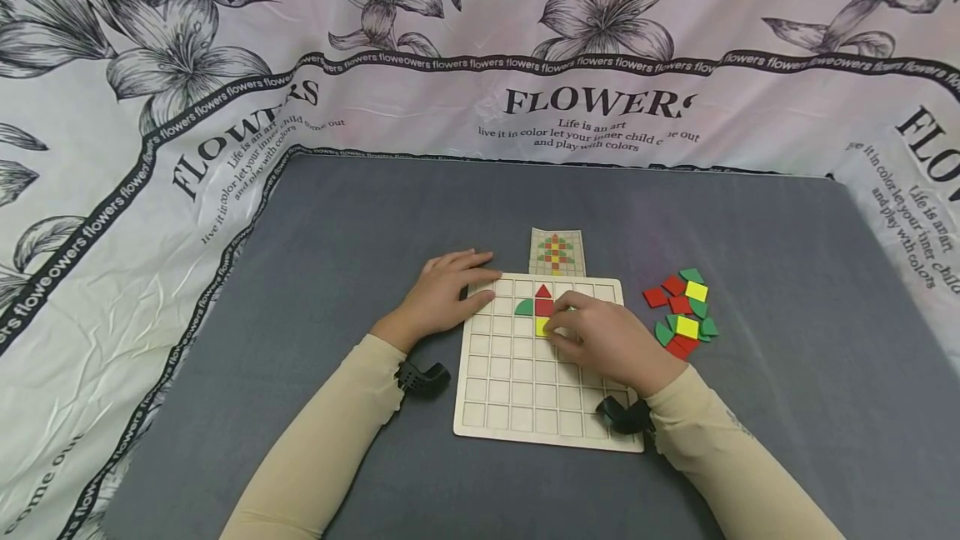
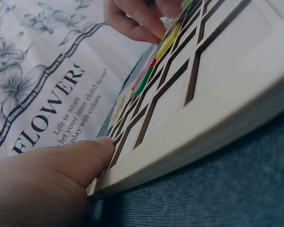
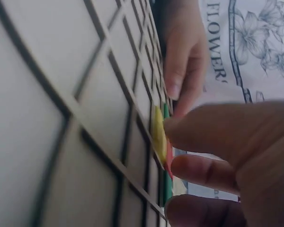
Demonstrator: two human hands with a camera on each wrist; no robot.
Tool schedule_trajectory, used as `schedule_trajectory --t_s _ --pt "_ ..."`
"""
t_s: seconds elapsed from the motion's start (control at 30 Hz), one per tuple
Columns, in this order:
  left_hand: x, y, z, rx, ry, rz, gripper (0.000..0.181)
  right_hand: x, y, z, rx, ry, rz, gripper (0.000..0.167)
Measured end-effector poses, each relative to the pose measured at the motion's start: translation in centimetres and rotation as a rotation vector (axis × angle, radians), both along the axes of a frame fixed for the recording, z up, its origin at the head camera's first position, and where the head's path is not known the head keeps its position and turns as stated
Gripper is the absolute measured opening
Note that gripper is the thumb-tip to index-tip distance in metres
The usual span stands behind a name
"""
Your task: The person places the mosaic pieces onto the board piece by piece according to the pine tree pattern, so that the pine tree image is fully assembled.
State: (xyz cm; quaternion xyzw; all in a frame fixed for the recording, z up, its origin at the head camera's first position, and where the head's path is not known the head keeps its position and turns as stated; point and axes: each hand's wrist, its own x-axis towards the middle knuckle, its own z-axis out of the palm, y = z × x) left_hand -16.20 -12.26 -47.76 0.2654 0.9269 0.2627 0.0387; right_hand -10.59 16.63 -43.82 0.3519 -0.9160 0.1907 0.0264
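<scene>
Board (image 1: 517, 394) of pale, wood-like material, flat and squarish with rounded corners, divided by thin raised ribs into shallow square cells, lying on a dull gray tablecloth (image 1: 315, 440). Beyond, crinkled white sheeting (image 1: 420, 115) with black line-drawn flowers and lettering. Left hand (image 1: 450, 290) at the board's far left corner, fingers loosely extended, thumb resting on the rim. Right hand (image 1: 607, 340) over the far right part of the board, fingers bent, thumb against a smooth yellow square (image 1: 540, 327) at its cell in the third row from the far edge; impossible to tell whether pinched or merely pressed. Beige sleeves (image 1: 322, 440) down to both wrists. In the cells just beyond the yellow square, a red square (image 1: 543, 307), then a red triangle (image 1: 543, 292) farther still; left of the red square, a green quarter-round (image 1: 524, 307), and to its right, another green piece (image 3: 168, 189), largely hidden by fingers. At the far edge, a small card (image 1: 555, 253) with a colored grid pattern. To the right, on the cloth, a loose heap (image 1: 686, 327) of red, green and yellow pieces, some overlapping.
</scene>
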Motion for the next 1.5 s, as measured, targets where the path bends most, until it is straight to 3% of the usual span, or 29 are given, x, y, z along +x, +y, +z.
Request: schedule_trajectory --t_s 0.53,1.0,1.5 --pt "0.0 0.1 0.0 -0.008 -0.003 -0.005 0.044 -1.2 3.4 2.3 0.028 -0.094 -0.136 0.018" --pt "0.0 0.1 -0.2 -0.011 -0.002 0.000 0.045 -2.6 7.8 4.7 0.072 -0.242 -0.251 0.033" --pt "0.0 -0.1 0.0 -0.002 -0.007 -0.006 0.045 -4.3 11.1 2.5 0.060 -0.321 -0.293 0.032"
